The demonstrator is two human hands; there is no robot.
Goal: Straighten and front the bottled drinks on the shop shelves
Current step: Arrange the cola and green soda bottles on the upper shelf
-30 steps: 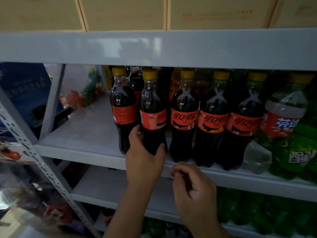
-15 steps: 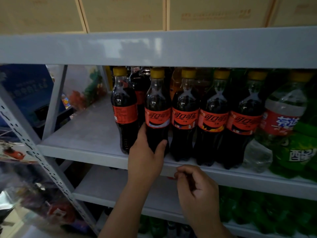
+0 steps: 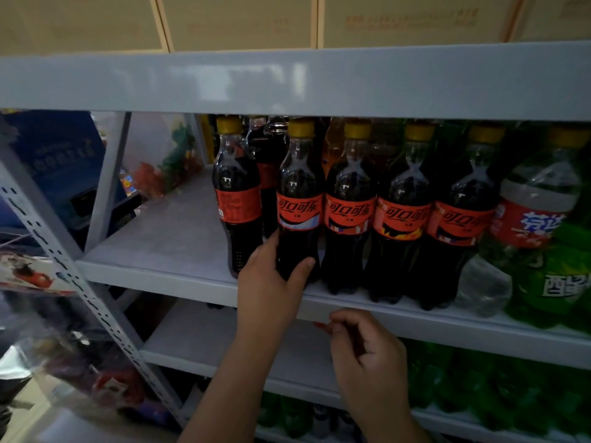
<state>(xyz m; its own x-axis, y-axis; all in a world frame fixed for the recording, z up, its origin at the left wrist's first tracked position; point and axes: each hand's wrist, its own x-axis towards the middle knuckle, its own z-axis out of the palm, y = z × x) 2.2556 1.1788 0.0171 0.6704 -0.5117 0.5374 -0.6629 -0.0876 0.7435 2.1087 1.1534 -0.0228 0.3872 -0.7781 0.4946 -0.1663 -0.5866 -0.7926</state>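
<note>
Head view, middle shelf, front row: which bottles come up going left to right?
Yellow-capped dark cola bottle with logo turned away → second cola bottle, gripped by the left hand → three logo-forward cola bottles → clear bottle with red label → green plastic bottle.

A grey painted metal shelving unit (image 3: 287,81) is seen in dim light, with a pale reflection laid across the front edge of its upper board. Tan cardboard cartons (image 3: 240,20) are stood side by side on that board. A slotted grey upright post (image 3: 96,302) is set at the left, and a dark blue printed box (image 3: 64,161) is placed behind it.
</note>
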